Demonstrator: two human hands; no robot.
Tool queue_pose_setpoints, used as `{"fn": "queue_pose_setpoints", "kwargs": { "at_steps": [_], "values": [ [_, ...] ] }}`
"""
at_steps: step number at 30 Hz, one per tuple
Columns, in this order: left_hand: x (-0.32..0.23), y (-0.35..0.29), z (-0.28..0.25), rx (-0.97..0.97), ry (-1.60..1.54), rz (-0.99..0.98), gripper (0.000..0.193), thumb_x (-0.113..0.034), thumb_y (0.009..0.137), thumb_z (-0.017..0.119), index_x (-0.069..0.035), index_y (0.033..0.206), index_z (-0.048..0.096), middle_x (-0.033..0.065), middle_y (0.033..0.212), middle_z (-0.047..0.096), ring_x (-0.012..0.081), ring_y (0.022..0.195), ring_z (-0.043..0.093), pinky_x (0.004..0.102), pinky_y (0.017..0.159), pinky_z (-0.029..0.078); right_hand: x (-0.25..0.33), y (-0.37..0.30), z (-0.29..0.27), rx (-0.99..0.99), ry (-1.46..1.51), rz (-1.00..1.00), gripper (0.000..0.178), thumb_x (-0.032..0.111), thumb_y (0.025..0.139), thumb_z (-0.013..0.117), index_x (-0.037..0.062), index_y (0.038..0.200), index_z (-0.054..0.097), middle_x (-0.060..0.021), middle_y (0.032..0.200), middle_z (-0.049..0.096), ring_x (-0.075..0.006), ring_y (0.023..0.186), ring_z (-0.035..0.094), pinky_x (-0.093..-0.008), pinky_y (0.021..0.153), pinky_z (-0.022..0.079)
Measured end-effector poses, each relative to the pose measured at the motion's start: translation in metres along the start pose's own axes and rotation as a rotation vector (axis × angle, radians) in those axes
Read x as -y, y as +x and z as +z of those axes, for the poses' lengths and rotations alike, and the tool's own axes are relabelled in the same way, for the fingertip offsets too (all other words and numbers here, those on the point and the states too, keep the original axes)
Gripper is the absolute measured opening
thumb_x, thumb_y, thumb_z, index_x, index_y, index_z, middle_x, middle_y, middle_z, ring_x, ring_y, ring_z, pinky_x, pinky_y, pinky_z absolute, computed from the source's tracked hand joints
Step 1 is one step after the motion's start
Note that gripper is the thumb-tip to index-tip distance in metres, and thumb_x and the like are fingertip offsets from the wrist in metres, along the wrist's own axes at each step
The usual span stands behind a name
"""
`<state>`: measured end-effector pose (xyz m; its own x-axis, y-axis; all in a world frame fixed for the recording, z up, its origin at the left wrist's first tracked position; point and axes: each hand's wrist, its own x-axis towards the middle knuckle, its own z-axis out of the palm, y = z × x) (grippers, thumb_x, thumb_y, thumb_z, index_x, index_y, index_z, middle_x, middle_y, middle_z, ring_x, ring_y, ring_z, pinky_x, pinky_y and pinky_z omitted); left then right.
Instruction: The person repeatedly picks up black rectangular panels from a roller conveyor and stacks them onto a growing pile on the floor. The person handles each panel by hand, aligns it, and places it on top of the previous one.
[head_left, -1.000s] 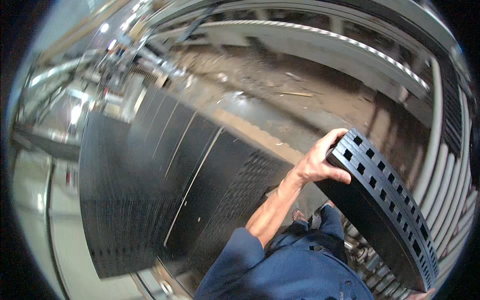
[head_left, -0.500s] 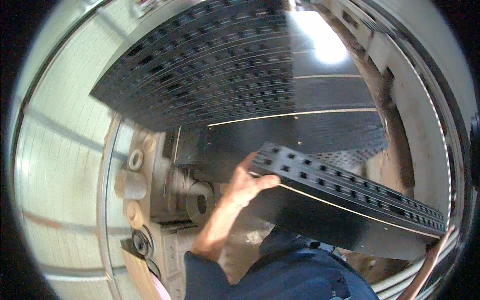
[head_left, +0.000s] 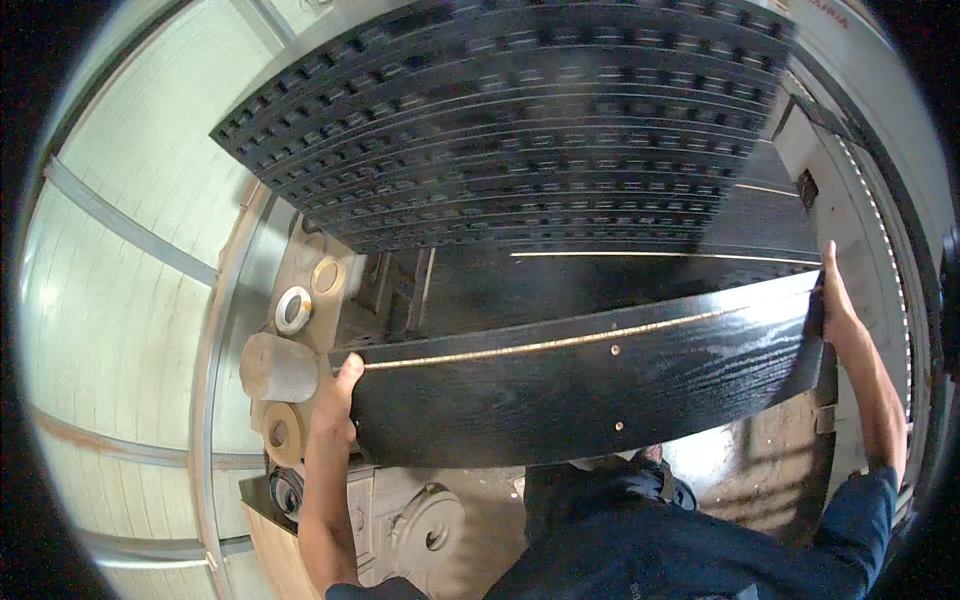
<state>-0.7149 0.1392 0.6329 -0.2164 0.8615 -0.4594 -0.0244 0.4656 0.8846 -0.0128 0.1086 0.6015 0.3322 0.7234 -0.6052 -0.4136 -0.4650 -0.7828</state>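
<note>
I hold a long black wood-grain board [head_left: 500, 400] crosswise in front of my body, its broad face turned up toward me. A pale unfinished strip runs along its upper edge, and two small round fittings show on the face. My left hand [head_left: 340, 400] is closed on the left end, the thumb lying over the top edge. At the other end my right hand [head_left: 840, 305] grips the board, its fingers partly hidden behind it. Just beyond stands a large stack of black boards [head_left: 520, 130] with rows of dark notches along their edges.
Left of the stack, a worktop carries tape rolls [head_left: 293, 310], a grey-beige cylinder [head_left: 280, 367] and a tan roll [head_left: 283, 432]. A round disc-like object [head_left: 430, 530] is low near the floor. A pale machine-like rail [head_left: 870, 260] runs along the right. Pale panelled wall [head_left: 110, 330] bounds the left.
The board has swung from slanting down to the right to nearly level, rising slightly rightward. Its notched side has turned out of sight. My left hand moved left; my right hand rose.
</note>
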Motion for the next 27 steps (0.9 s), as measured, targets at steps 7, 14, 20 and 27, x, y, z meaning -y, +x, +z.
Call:
{"fn": "queue_pose_setpoints", "kwargs": {
  "at_steps": [7, 14, 20, 27],
  "values": [
    [0.000, 0.142, -0.070, 0.088, -0.031, -0.168, 0.069, -0.050, 0.081, 0.077, -0.001, 0.126, 0.058, 0.0151, 0.123, 0.062, 0.0266, 0.112, 0.058, 0.0406, 0.096, 0.048, -0.013, 0.036, 0.105, -0.212, -0.209, 0.190, 0.100, 0.090, 0.078, 0.036, 0.0034, 0.120, 0.062, -0.0143, 0.110, 0.068, -0.0258, 0.093, 0.063, -0.0452, 0.084, 0.051],
    [-0.028, 0.241, -0.070, 0.209, 0.085, -0.278, 0.079, -0.061, 0.074, 0.078, -0.004, 0.125, 0.060, 0.0137, 0.127, 0.061, 0.0266, 0.118, 0.055, 0.0419, 0.100, 0.046, -0.027, 0.066, 0.102, -0.151, -0.146, 0.137, 0.089, 0.088, 0.078, 0.041, 0.0070, 0.101, 0.069, -0.0090, 0.095, 0.070, -0.0231, 0.080, 0.063, -0.0395, 0.077, 0.052],
    [-0.044, 0.263, -0.062, 0.223, 0.165, -0.321, 0.079, -0.060, 0.075, 0.078, -0.007, 0.129, 0.058, 0.0110, 0.131, 0.059, 0.0242, 0.119, 0.055, 0.0406, 0.100, 0.045, -0.038, 0.049, 0.139, -0.018, 0.008, 0.057, 0.069, 0.069, 0.088, 0.053, 0.0054, 0.108, 0.069, -0.0076, 0.101, 0.071, -0.0234, 0.087, 0.065, -0.0379, 0.081, 0.053],
    [-0.045, 0.285, -0.072, 0.287, 0.193, -0.445, 0.077, -0.060, 0.077, 0.076, -0.008, 0.131, 0.058, 0.0078, 0.131, 0.059, 0.0237, 0.115, 0.056, 0.0393, 0.097, 0.048, -0.005, 0.024, 0.139, 0.012, -0.316, -0.312, 0.041, 0.043, 0.097, 0.058, 0.0044, 0.107, 0.066, 0.0003, 0.097, 0.069, -0.0079, 0.085, 0.060, -0.0254, 0.073, 0.047]
  ]
}}
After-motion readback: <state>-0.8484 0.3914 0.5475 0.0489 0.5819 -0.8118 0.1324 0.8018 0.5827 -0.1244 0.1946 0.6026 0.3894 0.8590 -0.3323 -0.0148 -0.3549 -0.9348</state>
